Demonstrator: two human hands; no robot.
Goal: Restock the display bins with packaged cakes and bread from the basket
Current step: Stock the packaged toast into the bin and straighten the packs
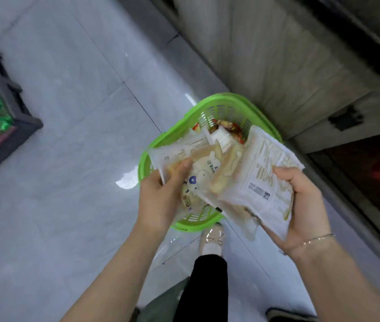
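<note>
Print and barcode on packet (261, 182), seemingly too blurred.

There is one view only, from a camera worn on the person's head. It looks steeply down, close over both forearms, which enter from the bottom edge at about 6 o'clock. The left hand (161, 194) and right hand (305, 205) sit just below frame centre, above a green basket (221, 101) on the tiled floor (68, 135). The wide lens bends the shelf front (277, 66) toward 1 o'clock, and the frame is somewhat blurred.
</note>
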